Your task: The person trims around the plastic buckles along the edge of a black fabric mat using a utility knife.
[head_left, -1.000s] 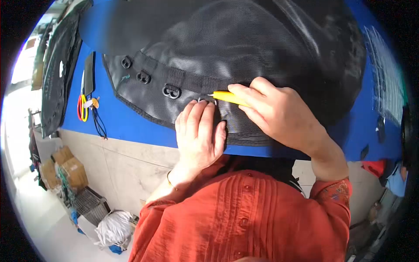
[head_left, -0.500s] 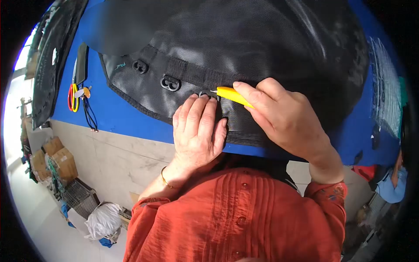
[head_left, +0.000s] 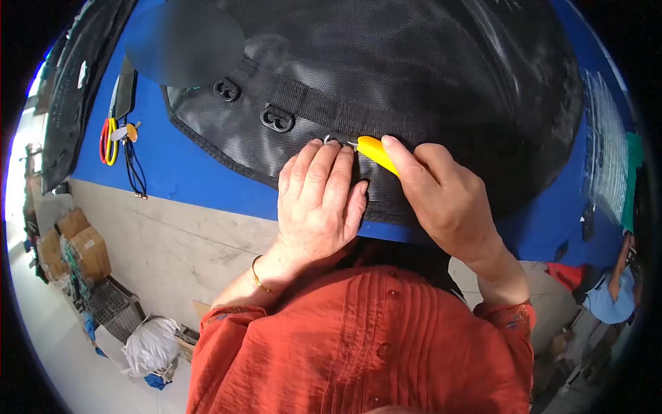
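A black mesh fabric piece (head_left: 441,83) with a webbing strip (head_left: 345,114) lies across the blue table. My left hand (head_left: 318,190) rests palm-down near its front edge, fingers stretched out. Its fingertips cover part of a black plastic fitting (head_left: 338,138). My right hand (head_left: 445,196) is closed around a yellow-handled tool (head_left: 376,152). The tool's thin metal tip points left and meets the partly covered fitting; its exact shape is too small to make out. Farther left on the fabric sit two black two-holed plastic fittings, one nearer (head_left: 278,119) and one farther (head_left: 226,90).
Scissors (head_left: 110,141) with red and yellow handles and a corded tag (head_left: 131,132) lie on the blue table (head_left: 162,162) at left. Cardboard boxes (head_left: 89,250), a crate (head_left: 114,307) and a white sack (head_left: 152,343) stand on the floor. Another person (head_left: 611,297) is at far right.
The tool's tip and both my hands appear slightly farther right, as does the nearby fabric; the view itself has shifted a little. My right hand still holds the tool.
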`<state>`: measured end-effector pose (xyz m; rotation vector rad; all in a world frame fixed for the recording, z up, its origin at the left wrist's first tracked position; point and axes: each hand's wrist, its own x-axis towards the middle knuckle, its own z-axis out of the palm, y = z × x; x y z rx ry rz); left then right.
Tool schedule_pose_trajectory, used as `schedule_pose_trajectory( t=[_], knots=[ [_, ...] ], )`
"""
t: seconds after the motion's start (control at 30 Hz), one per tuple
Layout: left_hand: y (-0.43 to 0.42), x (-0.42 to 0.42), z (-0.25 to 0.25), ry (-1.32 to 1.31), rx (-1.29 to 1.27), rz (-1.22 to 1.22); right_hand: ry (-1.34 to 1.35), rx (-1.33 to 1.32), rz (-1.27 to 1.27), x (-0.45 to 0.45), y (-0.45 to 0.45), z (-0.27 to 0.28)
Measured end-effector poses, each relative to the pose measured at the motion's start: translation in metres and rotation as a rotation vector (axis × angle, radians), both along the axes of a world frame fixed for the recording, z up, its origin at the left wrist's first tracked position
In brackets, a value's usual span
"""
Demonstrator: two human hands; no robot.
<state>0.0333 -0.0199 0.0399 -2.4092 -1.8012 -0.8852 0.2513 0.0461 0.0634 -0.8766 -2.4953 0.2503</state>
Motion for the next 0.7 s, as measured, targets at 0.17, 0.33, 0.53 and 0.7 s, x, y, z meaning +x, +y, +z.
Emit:
schedule_pose_trajectory(
  t=[0.17, 0.33, 0.53, 0.7],
  knots=[
    [-0.001, -0.002, -0.001, -0.002, -0.007, -0.002, 0.026, -0.032, -0.022, -0.003, -0.004, -0.003],
    [0.000, -0.001, -0.003, -0.021, 0.003, 0.002, 0.009, -0.027, -0.006, -0.007, -0.001, 0.001],
    [0.000, 0.000, -0.003, -0.032, 0.002, 0.000, 0.025, -0.142, -0.034, -0.008, -0.003, 0.009],
    [0.000, 0.001, -0.003, -0.010, -0.003, 0.002, 0.111, -0.153, -0.055, -0.008, 0.000, 0.006]
  ],
)
